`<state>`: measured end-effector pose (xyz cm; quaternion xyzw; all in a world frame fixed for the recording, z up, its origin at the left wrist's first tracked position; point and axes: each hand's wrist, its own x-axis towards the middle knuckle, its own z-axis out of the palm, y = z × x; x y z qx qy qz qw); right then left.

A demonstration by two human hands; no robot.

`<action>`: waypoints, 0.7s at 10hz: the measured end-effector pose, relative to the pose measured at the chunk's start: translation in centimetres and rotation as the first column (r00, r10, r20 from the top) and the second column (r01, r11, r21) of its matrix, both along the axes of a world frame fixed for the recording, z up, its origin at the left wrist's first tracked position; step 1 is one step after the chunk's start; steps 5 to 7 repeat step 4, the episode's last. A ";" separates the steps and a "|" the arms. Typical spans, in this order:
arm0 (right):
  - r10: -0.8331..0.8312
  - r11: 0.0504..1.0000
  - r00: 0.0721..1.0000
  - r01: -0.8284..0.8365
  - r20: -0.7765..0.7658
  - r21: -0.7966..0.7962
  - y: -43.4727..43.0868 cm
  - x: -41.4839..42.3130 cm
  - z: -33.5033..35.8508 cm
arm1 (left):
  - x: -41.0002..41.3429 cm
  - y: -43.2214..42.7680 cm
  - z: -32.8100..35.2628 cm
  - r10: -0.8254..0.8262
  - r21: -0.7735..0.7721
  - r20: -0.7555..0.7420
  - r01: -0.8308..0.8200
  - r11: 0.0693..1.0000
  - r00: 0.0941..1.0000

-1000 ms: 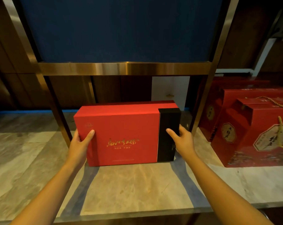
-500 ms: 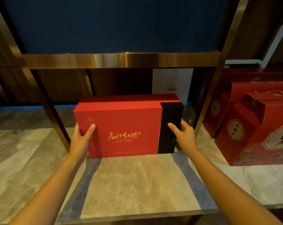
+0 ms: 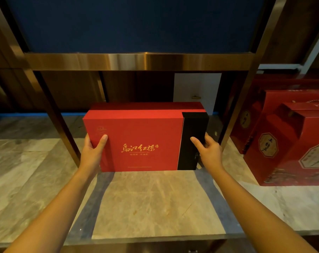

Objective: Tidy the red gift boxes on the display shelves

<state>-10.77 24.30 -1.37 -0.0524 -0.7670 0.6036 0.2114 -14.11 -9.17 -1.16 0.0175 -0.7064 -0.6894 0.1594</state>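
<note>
red gift box (image 3: 136, 141) with black band at right end stood upright on marble shelf (image 3: 155, 203), between two brass posts; box clasped at left edge by left hand (image 3: 92, 154), at right edge by right hand (image 3: 209, 152); fingers wrapped round both ends; carrier boxes (image 3: 290, 143) seen at right, apart.

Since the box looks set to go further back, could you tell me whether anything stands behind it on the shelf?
Nothing visible does. The red gift box stands between the left hand and right hand, and the marble shelf shows bare beside it; the strip directly behind it is hidden.
</note>
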 end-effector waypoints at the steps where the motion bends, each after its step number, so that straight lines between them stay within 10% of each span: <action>1: 0.005 1.000 1.000 -0.005 0.011 -0.020 -0.1 -0.1 -0.1 | 0.3 0.3 -0.2 0.038 -0.041 0.021 -0.037 0.998 0.999; 4: 0.047 0.997 0.952 -0.065 0.303 0.052 -0.6 5.2 -5.1 | 3.7 1.5 -7.9 0.255 -0.578 0.195 -0.099 0.810 0.947; 7: 0.047 0.997 0.952 -0.065 0.303 0.052 -0.6 5.2 -5.1 | 3.7 1.5 -7.9 0.255 -0.578 0.195 -0.099 0.810 0.947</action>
